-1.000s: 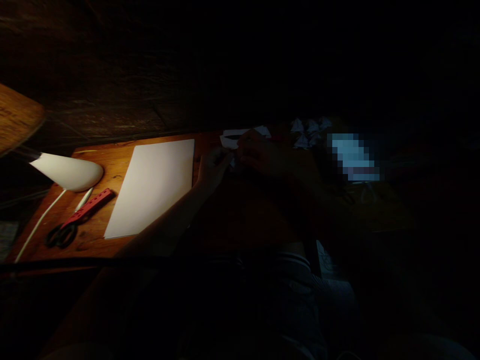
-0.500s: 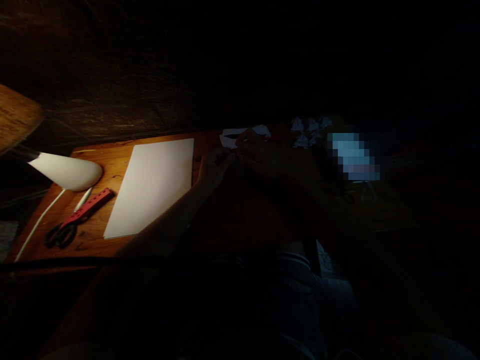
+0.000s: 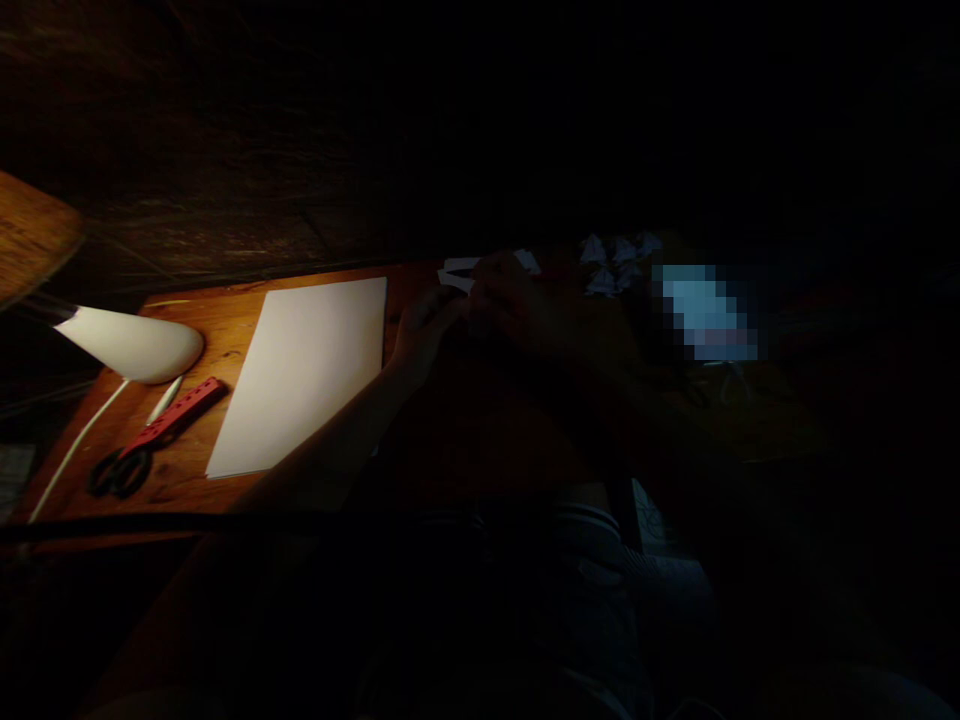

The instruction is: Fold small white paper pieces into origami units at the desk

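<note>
Very dark scene; only the left end of the wooden surface is lit, by a white lamp.

- Left hand: forearm comes in from below and crosses the near right corner of a large white sheet. Fingers curled toward the right hand, tips at a small white paper. Too dim to tell whether they grasp it or only press on it.
- Right hand: in deep shadow, just beside the left hand and touching or nearly touching it, lying over the same small paper. Finger state cannot be told.
- Small white paper: on the surface at the far edge of both hands, mostly covered; 2 pale bits show beyond the knuckles.
- Right of the hands, near: a cluster of small folded paper pieces, faintly visible.
- Left of the sheet: scissors, black handles and red upper part, lying flat; a pale pen just beside them; a white cord running from under the lamp.
</note>
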A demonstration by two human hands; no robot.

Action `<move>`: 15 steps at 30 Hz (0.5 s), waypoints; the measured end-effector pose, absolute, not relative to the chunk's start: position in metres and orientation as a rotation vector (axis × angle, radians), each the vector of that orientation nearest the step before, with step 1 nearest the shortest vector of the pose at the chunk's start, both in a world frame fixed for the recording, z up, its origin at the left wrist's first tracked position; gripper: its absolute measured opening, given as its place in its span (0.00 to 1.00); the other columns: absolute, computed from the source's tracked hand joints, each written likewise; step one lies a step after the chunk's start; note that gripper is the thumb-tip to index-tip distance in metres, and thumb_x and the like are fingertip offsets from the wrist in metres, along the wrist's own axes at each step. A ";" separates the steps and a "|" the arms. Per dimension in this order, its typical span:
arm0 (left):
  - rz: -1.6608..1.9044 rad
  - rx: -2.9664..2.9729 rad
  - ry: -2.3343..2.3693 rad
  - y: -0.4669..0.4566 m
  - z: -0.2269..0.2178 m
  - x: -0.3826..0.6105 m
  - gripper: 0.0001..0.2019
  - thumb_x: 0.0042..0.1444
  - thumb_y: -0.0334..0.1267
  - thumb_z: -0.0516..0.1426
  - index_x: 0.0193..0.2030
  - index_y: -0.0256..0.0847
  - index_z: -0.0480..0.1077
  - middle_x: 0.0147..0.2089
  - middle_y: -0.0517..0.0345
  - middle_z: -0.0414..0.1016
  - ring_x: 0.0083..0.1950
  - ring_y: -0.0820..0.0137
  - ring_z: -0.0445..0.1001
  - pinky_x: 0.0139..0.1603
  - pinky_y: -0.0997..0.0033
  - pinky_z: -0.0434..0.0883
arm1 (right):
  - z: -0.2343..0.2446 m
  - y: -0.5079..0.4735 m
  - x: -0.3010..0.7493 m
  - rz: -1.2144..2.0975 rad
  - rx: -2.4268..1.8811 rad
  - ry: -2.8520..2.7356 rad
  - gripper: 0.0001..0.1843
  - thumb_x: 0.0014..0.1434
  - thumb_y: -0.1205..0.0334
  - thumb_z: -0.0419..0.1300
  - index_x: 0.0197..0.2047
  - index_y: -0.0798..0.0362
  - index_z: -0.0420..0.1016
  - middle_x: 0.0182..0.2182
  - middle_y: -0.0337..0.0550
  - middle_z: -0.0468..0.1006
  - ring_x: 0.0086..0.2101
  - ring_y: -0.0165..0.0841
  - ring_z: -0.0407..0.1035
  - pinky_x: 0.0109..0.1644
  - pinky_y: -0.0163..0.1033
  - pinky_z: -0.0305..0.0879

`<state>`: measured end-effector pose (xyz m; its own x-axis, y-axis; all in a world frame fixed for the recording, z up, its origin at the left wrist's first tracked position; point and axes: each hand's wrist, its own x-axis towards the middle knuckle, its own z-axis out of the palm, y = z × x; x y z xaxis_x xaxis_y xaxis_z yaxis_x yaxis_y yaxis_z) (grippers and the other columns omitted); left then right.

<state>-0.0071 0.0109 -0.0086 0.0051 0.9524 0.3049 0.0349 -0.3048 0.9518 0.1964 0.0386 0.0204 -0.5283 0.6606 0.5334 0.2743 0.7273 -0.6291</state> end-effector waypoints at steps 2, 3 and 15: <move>1.441 1.368 1.042 0.013 -0.012 -0.008 0.25 0.55 0.66 0.70 0.39 0.44 0.78 0.39 0.55 0.81 0.41 0.66 0.79 0.42 0.67 0.76 | 0.020 0.039 0.195 0.598 -0.728 -2.052 0.23 0.76 0.38 0.51 0.45 0.46 0.76 0.54 0.51 0.72 0.57 0.46 0.68 0.67 0.61 0.69; 1.444 1.325 1.031 0.014 -0.013 -0.008 0.28 0.52 0.69 0.70 0.38 0.44 0.78 0.38 0.55 0.81 0.40 0.66 0.79 0.41 0.67 0.76 | 0.020 0.038 0.195 0.592 -0.738 -2.030 0.23 0.76 0.38 0.51 0.45 0.46 0.76 0.54 0.51 0.72 0.57 0.47 0.67 0.68 0.62 0.69; 1.366 1.395 1.019 0.016 -0.013 -0.010 0.17 0.57 0.54 0.71 0.33 0.43 0.78 0.32 0.59 0.79 0.34 0.69 0.78 0.36 0.69 0.75 | 0.017 0.035 0.193 0.723 -0.674 -2.072 0.24 0.74 0.36 0.54 0.45 0.48 0.77 0.56 0.51 0.68 0.56 0.44 0.67 0.63 0.55 0.73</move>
<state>-0.0098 0.0156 -0.0132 0.0475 0.9667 0.2515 -0.0348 -0.2501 0.9676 0.1928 0.0350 0.0173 -0.5201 0.6761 0.5219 0.2048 0.6919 -0.6923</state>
